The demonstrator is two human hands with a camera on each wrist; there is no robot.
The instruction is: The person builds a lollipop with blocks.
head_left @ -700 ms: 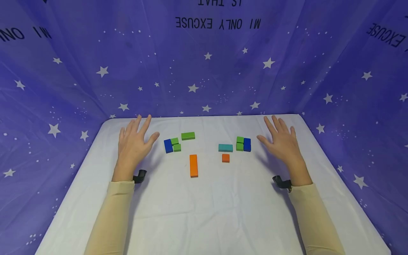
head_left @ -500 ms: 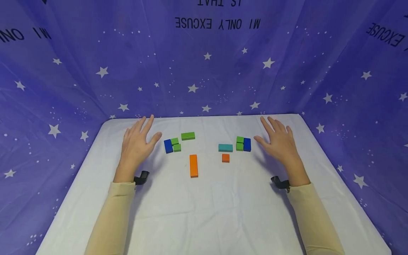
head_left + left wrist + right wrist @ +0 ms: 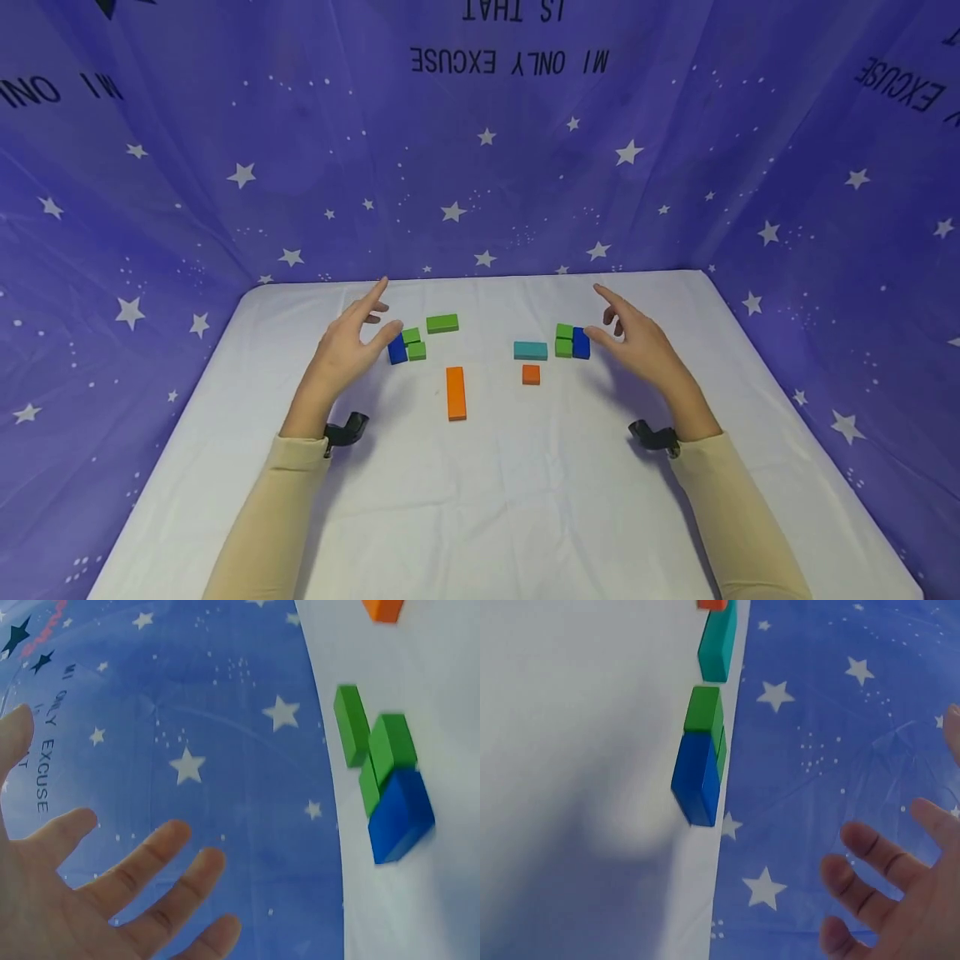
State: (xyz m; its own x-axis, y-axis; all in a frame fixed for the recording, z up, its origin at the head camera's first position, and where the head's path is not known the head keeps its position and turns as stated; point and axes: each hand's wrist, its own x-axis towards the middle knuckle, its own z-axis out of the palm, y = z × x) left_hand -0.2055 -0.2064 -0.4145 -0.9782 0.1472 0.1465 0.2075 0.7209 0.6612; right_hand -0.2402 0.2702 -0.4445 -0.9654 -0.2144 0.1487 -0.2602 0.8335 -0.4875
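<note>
My left hand hovers over the table's left side with spread fingers and holds nothing. Its thumb partly covers a blue block, beside which lie two small green blocks. On the other side my right hand hangs in the air, fingers loosely bent and nothing in them. Its thumb tip is near another blue block, which sits against two small green blocks. Both wrist views show the palms apart from the blue blocks, the left one and the right one.
Between the hands lie a long orange block, a longer green block, a teal block and a small orange-red block. A white cloth covers the table. A purple star-printed curtain surrounds its back and sides.
Both hands have moved inward, toward the block groups, and turned so that the palms face each other more. The blocks lie where they were.
</note>
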